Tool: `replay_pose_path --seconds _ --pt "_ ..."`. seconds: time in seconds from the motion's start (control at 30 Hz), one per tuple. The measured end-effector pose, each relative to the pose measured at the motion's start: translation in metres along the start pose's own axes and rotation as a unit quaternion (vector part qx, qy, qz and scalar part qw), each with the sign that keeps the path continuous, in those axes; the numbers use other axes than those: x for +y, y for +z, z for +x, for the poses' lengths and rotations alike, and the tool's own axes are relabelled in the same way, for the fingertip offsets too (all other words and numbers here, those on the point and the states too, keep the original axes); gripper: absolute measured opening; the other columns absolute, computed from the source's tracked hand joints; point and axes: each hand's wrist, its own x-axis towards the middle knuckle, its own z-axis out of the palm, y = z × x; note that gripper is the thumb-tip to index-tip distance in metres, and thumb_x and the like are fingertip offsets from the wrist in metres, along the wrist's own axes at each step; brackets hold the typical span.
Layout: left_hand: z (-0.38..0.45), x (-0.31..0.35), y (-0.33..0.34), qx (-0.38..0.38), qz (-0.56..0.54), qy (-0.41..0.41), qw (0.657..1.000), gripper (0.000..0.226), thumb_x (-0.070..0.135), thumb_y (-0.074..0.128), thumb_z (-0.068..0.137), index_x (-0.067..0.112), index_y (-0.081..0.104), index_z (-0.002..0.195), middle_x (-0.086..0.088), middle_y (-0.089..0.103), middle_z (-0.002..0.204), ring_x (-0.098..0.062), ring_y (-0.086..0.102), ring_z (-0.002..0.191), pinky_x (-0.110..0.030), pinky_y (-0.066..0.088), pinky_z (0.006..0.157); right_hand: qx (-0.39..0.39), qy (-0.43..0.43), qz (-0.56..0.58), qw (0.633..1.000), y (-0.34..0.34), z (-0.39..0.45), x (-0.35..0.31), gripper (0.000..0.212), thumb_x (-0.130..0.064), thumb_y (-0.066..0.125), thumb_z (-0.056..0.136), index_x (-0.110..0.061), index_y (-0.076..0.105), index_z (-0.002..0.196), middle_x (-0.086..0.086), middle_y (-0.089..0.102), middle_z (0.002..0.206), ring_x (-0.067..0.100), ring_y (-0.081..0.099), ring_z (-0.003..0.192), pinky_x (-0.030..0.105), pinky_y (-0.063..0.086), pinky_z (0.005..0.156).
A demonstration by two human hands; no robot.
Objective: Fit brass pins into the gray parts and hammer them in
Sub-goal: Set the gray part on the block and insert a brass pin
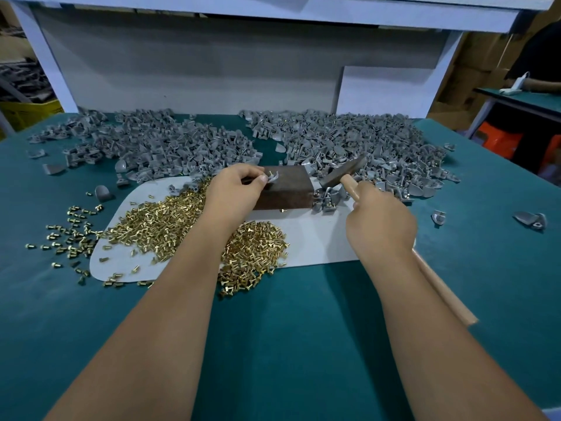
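Note:
My left hand (235,192) pinches a small gray part (273,177) and holds it on top of a dark brown block (288,191). A brass pin stands up from the part. My right hand (379,223) grips the wooden handle of a hammer (344,171), whose dark head hangs tilted just right of the block. A heap of brass pins (170,220) lies on a white sheet (318,238) under my left forearm.
Two big piles of gray parts (349,141) cover the far half of the green table (288,329). Loose pins (69,232) are scattered to the left. A white shelf frame (212,71) closes off the back. Stray gray parts (531,220) lie on the right.

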Motion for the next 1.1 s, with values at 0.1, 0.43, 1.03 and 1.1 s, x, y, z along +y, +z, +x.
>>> replay_pose_path --seconds 0.1,0.43,1.03,1.1 --pt "0.001 0.000 0.000 -0.002 -0.006 -0.004 1.000 0.013 0.025 0.060 0.097 0.023 0.072 0.098 0.010 0.065 0.120 -0.016 0.056 0.108 -0.035 0.046 0.096 -0.005 0.002 -0.008 1.000 0.001 0.002 0.000 0.021 -0.009 0.048 0.087 -0.015 0.055 0.106 0.006 0.052 0.078 0.028 0.043 0.068 0.025 0.018 0.046" --pt "-0.001 0.000 -0.002 -0.007 0.011 0.001 1.000 0.007 0.030 0.064 0.094 0.030 0.071 0.093 0.009 0.064 0.114 -0.016 0.058 0.102 -0.039 0.054 0.088 -0.010 -0.042 -0.029 0.999 0.000 -0.004 -0.008 0.026 -0.020 0.048 0.090 -0.015 0.064 0.110 0.013 0.060 0.107 0.034 0.051 0.103 0.033 0.035 0.070" --pt "0.001 -0.001 -0.001 0.013 0.070 0.050 0.996 0.023 0.031 0.067 0.088 0.046 0.060 0.071 0.014 0.066 0.101 -0.018 0.059 0.106 -0.052 0.044 0.100 -0.008 -0.165 0.248 0.954 0.022 0.028 -0.095 0.011 -0.021 0.058 0.092 -0.015 0.062 0.083 0.004 0.059 0.097 0.023 0.054 0.091 0.029 0.036 0.072" --pt "0.000 -0.001 0.000 0.019 0.091 0.061 0.994 0.024 0.033 0.064 0.089 0.048 0.058 0.071 0.014 0.066 0.100 -0.017 0.059 0.105 -0.052 0.043 0.100 0.014 -0.164 0.247 0.955 0.025 0.025 -0.097 0.012 -0.019 0.057 0.092 -0.011 0.061 0.083 0.003 0.054 0.093 0.023 0.052 0.091 0.026 0.029 0.070"
